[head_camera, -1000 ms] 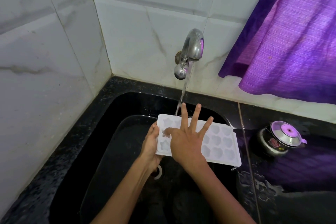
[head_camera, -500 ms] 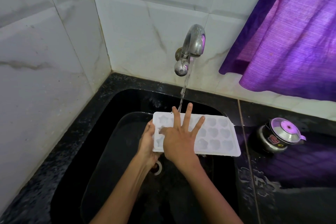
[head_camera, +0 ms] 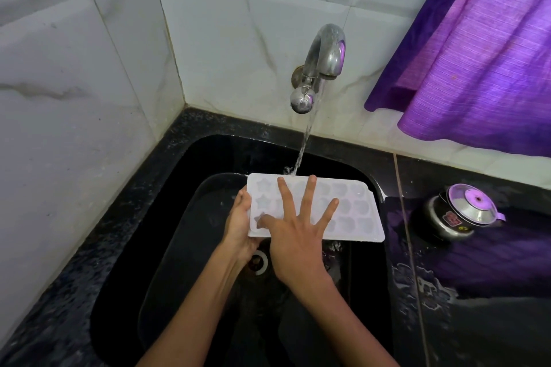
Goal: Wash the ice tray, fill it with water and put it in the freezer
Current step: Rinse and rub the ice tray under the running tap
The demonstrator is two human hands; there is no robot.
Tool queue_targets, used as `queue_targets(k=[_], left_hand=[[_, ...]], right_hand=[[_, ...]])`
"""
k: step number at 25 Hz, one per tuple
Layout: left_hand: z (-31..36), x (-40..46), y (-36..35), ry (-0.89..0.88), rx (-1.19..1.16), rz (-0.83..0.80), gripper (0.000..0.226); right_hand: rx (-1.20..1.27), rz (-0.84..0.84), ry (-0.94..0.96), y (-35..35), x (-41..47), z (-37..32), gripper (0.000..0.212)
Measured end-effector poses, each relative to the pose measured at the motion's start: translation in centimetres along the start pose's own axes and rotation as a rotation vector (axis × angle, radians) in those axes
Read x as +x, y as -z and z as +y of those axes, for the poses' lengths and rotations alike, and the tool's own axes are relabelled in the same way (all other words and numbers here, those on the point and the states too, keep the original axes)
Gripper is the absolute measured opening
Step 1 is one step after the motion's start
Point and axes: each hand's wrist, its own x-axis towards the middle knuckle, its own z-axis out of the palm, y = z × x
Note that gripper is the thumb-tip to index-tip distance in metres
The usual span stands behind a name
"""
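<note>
A white ice tray (head_camera: 354, 211) with star and heart shaped cells is held level over the black sink (head_camera: 208, 158). My left hand (head_camera: 238, 226) grips its left end from the side and below. My right hand (head_camera: 295, 232) lies flat on the tray's top with fingers spread, and its thumb presses into a cell near the left end. Water runs from the metal tap (head_camera: 322, 65) onto the tray's far edge, close to my right fingertips.
A small steel pot with a lid (head_camera: 459, 214) stands on the wet black counter (head_camera: 477, 307) to the right of the sink. A purple curtain (head_camera: 477, 53) hangs at the upper right. White tiled walls close off the left and back. The drain (head_camera: 259, 262) sits below the tray.
The tray and both hands have shifted slightly away from me, so the stream now lands on the tray's far edge. My right hand has slid a little over the cells.
</note>
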Motion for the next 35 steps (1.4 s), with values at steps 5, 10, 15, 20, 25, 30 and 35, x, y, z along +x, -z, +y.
queue_targets(k=[5, 10, 15, 20, 25, 30, 35], left_hand=[[0.5, -0.1, -0.2, 0.002, -0.013, 0.005, 0.039], [0.3, 0.0, 0.0, -0.038, -0.001, -0.014, 0.034], [-0.1, -0.1, 0.3, 0.006, -0.025, -0.007, 0.035], [0.3, -0.5, 0.8, -0.025, 0.035, -0.027, 0.039], [1.9, -0.8, 2.6, -0.101, 0.001, -0.055, 0.033], [2.6, -2.0, 4.9, -0.148, 0.078, -0.124, 0.031], [2.0, -3.2, 6.8, -0.182, 0.214, -0.134, 0.025]], right_hand=[[-0.058, 0.040, 0.018, 0.3, 0.1, -0.5, 0.028], [-0.024, -0.021, 0.037, 0.6, 0.6, -0.1, 0.035], [-0.086, -0.018, 0.023, 0.2, -0.1, -1.0, 0.030], [0.143, 0.034, 0.042, -1.0, 0.1, -0.2, 0.045], [0.545, 0.467, -0.214, -1.1, -0.6, 3.0, 0.051], [1.025, 0.405, -0.474, -2.0, -1.6, 9.8, 0.035], [1.382, 0.202, -0.514, -4.5, -3.6, 11.2, 0.035]])
